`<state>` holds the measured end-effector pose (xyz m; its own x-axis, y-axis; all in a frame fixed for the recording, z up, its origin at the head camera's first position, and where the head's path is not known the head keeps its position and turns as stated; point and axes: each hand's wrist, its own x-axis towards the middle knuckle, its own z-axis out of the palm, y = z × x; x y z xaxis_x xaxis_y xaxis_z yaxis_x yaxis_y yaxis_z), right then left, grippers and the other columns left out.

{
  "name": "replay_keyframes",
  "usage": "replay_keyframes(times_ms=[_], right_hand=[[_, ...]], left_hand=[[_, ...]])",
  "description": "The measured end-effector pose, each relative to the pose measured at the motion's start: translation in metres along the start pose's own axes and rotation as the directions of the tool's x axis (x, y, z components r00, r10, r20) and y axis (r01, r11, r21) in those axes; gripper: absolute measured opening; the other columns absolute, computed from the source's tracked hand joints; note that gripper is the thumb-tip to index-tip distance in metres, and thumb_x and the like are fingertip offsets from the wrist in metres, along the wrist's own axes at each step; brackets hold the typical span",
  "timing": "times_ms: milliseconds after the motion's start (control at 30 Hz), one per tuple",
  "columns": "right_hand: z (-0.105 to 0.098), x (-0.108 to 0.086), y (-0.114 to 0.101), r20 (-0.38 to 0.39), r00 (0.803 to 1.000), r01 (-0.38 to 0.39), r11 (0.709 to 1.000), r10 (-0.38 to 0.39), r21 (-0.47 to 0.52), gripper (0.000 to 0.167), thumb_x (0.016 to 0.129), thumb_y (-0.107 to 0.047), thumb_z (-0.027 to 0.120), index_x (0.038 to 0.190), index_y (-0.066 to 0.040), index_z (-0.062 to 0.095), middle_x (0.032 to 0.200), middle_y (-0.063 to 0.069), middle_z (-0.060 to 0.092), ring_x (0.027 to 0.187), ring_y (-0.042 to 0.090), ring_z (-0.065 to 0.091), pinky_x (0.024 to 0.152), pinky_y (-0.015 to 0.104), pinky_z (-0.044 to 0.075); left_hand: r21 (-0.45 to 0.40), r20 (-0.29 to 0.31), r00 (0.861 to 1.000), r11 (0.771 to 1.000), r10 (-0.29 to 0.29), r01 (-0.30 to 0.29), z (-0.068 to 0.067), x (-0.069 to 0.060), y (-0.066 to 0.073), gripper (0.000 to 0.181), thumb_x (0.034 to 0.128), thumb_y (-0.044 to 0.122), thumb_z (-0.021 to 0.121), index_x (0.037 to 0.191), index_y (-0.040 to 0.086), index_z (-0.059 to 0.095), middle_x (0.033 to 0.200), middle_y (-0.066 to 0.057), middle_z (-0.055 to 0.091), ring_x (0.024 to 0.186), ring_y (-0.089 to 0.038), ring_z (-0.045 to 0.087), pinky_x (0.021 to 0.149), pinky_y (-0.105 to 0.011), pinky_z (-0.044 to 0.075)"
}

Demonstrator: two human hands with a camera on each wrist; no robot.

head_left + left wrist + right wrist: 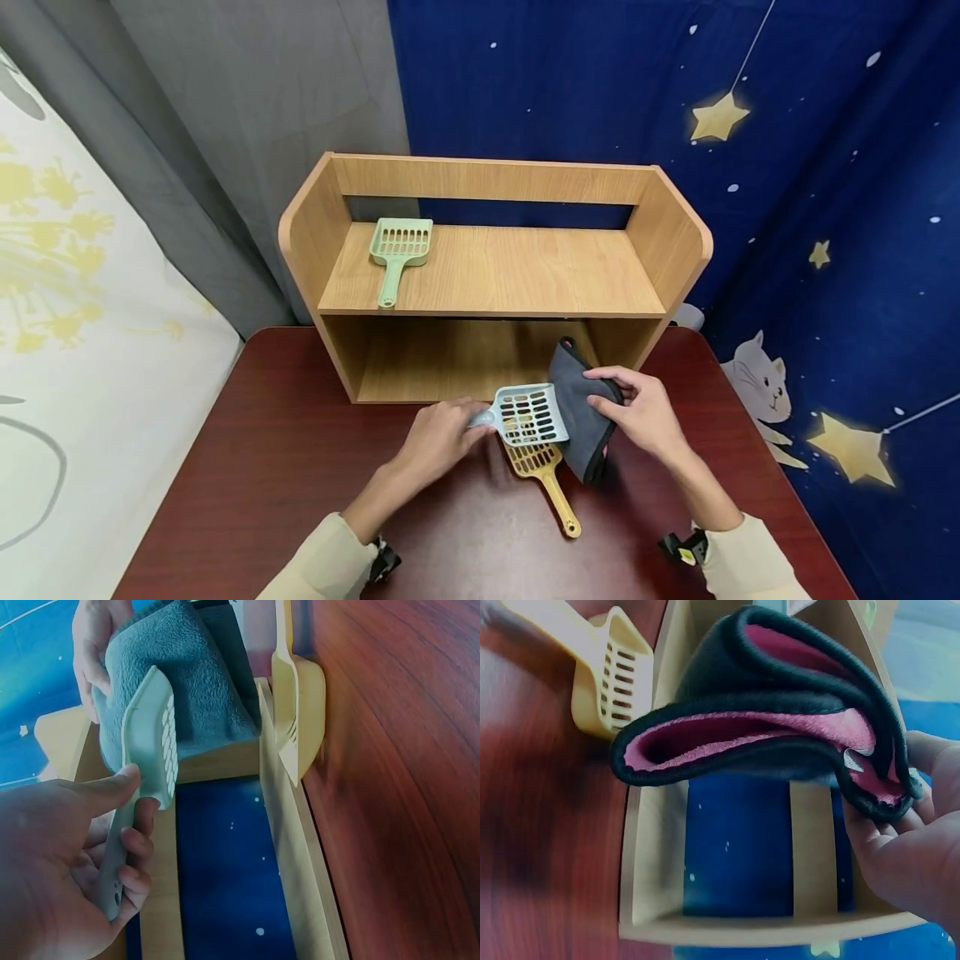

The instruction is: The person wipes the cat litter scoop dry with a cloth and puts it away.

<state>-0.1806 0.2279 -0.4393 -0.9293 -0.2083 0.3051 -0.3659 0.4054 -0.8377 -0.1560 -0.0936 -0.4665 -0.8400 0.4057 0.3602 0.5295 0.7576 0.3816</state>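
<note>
My left hand (442, 435) grips the handle of a pale blue litter scoop (531, 415), whose slotted head points to the right. In my right hand (637, 410) is a folded grey cloth (583, 408), pinched at its right edge; the right wrist view shows the pink inner side (735, 735) of this cloth. Scoop head and cloth meet or overlap in the head view; whether they touch is hard to tell. Below them a yellow litter scoop (555, 492) lies on the table, its slotted head partly hidden by the blue scoop.
A wooden two-tier shelf (487, 315) stands at the back of the dark red table (285, 467). On its upper board, at the left, lies a green litter scoop (401, 250). Curtains (555, 83) hang behind the shelf.
</note>
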Motion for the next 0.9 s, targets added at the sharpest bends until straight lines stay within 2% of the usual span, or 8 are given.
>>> replay_keyframes(times_ms=[100,233,333,433,567,733,900], right_hand=[[-0.008,0.002,0.0,0.002,1.0,0.024,1.0,-0.024,0.0,0.031,0.089,0.003,0.081,0.118,-0.007,0.078,0.102,0.014,0.077,0.073,0.007,0.061,0.063,0.02,0.05],[-0.014,0.006,0.001,0.014,0.998,0.061,0.998,-0.062,0.01,0.033,0.087,0.008,0.08,0.117,-0.007,0.078,0.106,0.013,0.076,0.082,0.007,0.062,0.069,0.019,0.049],[-0.015,0.01,0.004,0.03,0.995,0.089,0.996,-0.09,0.016,0.033,0.088,0.009,0.079,0.117,-0.008,0.078,0.112,0.012,0.076,0.091,0.006,0.063,0.075,0.018,0.049],[-0.012,0.013,0.008,0.049,0.992,0.119,0.993,-0.12,0.013,0.033,0.089,0.008,0.079,0.118,-0.008,0.077,0.114,0.012,0.076,0.092,0.006,0.062,0.075,0.017,0.048],[-0.008,0.019,0.01,0.107,0.983,0.143,0.989,-0.147,0.042,0.032,0.091,0.008,0.076,0.119,-0.008,0.076,0.116,0.013,0.075,0.097,0.007,0.063,0.08,0.018,0.05],[0.003,0.03,0.004,0.228,0.962,0.128,0.986,-0.15,0.109,0.029,0.094,0.006,0.074,0.118,-0.009,0.076,0.114,0.011,0.074,0.099,0.013,0.065,0.083,0.021,0.054],[0.02,0.04,-0.006,0.277,0.935,0.193,0.973,-0.221,0.125,0.028,0.094,0.006,0.072,0.117,-0.009,0.077,0.113,0.01,0.075,0.099,0.015,0.064,0.082,0.022,0.052]], left_hand=[[-0.019,0.007,1.0,1.0,0.019,-0.019,-0.005,-0.001,-0.002,0.029,0.0938,0.028,0.082,0.114,0.009,0.08,0.105,-0.002,0.078,0.084,-0.016,0.073,0.068,-0.039,0.058],[-0.047,0.024,0.998,0.997,0.06,-0.059,-0.009,-0.002,-0.002,0.027,0.0944,0.027,0.081,0.114,0.009,0.079,0.105,0.0,0.078,0.086,-0.015,0.073,0.07,-0.038,0.058],[-0.06,0.033,0.995,0.994,0.092,-0.09,-0.01,-0.002,-0.001,0.026,0.0947,0.028,0.08,0.114,0.01,0.079,0.104,0.002,0.078,0.087,-0.014,0.072,0.073,-0.039,0.058],[-0.071,0.039,0.991,0.99,0.125,-0.122,-0.013,-0.002,0.0,0.027,0.0946,0.03,0.08,0.115,0.012,0.079,0.103,0.004,0.078,0.089,-0.012,0.072,0.076,-0.039,0.059],[-0.086,0.07,0.981,0.981,0.178,-0.172,-0.015,-0.002,0.0,0.026,0.0952,0.03,0.079,0.116,0.014,0.079,0.096,0.008,0.073,0.083,-0.007,0.066,0.073,-0.034,0.057],[-0.087,0.116,0.972,0.977,0.206,-0.197,-0.015,-0.001,0.003,0.027,0.0958,0.031,0.078,0.118,0.015,0.079,0.091,0.01,0.068,0.077,-0.003,0.059,0.07,-0.029,0.053],[-0.102,0.141,0.969,0.977,0.203,-0.189,-0.013,0.002,0.011,0.027,0.097,0.032,0.077,0.119,0.016,0.079,0.094,0.01,0.069,0.078,-0.003,0.059,0.07,-0.026,0.051]])
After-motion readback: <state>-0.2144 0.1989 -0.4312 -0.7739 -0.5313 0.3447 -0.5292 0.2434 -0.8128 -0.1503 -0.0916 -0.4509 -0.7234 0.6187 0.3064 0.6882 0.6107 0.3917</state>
